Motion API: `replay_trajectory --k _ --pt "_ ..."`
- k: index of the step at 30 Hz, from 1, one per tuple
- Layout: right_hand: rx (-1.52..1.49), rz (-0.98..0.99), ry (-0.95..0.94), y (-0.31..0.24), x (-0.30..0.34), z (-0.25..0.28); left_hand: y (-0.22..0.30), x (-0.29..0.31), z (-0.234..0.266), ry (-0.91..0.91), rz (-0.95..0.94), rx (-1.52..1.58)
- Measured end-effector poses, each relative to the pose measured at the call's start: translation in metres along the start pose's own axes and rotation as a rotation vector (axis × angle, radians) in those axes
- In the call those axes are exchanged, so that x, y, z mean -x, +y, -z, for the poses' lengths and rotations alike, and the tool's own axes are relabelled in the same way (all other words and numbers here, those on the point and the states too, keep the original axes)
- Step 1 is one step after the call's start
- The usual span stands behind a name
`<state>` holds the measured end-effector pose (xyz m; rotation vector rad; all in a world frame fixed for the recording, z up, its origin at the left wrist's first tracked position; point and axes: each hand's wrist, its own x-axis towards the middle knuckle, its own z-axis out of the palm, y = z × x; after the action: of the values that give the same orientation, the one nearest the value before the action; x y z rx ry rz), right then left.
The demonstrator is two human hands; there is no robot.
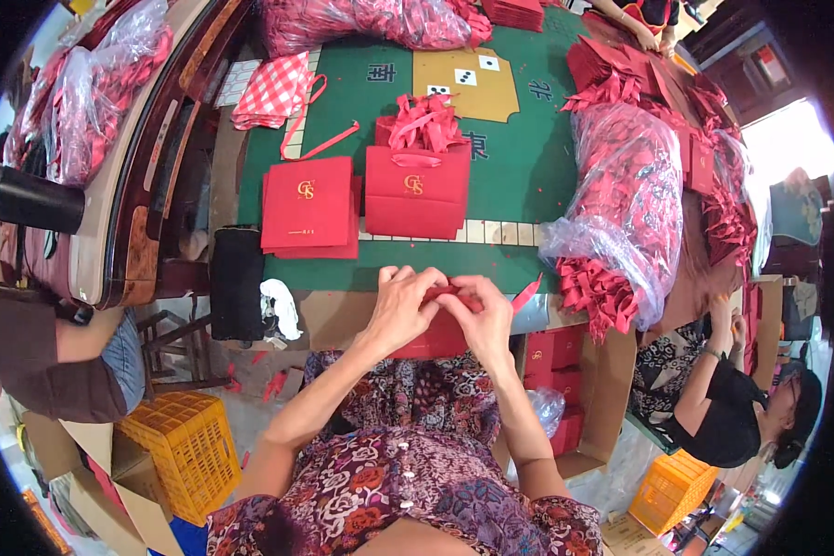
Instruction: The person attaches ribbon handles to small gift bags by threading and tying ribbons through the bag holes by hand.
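Observation:
At the near edge of the green table, both my hands are closed on the top of a red paper gift bag (435, 339). My left hand (402, 304) pinches its upper edge on the left, and my right hand (481, 318) grips it on the right, thumbs close together. A loose end of red ribbon (527, 292) sticks out beside my right hand. What lies under my fingertips is hidden. Just beyond stands another red gift bag (417, 193) with a bunch of red ribbons (423, 123) behind it. Flat red bags (309, 208) are stacked to its left.
A clear plastic sack of red ribbons (621, 204) lies on the right, another (371, 23) at the far edge. A checked red-and-white cloth (275, 90) is at far left. An open carton (574, 398) holds red bags below right. People sit at both sides.

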<state>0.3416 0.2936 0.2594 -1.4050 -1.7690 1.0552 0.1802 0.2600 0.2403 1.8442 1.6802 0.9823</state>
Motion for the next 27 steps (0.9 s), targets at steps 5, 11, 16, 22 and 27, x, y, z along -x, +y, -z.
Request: replay_trajectory --k 5,11,16,22,27 --pt "0.058 0.063 -0.053 0.009 -0.019 0.021 0.003 -0.004 0.011 -0.075 -0.007 -0.031" --pt "0.084 0.044 -0.402 0.013 -0.042 0.045 0.007 -0.004 0.007 -0.084 -0.237 -0.218" --pt "-0.019 0.152 -0.602 0.023 -0.051 0.047 0.003 -0.004 0.005 -0.06 -0.307 -0.231" --pt "-0.057 0.159 -0.78 0.034 -0.061 0.043 0.002 -0.006 0.007 -0.031 -0.355 -0.21" --pt "-0.305 0.022 -0.646 0.061 -0.057 0.022 0.003 -0.012 0.012 -0.16 -0.276 -0.041"
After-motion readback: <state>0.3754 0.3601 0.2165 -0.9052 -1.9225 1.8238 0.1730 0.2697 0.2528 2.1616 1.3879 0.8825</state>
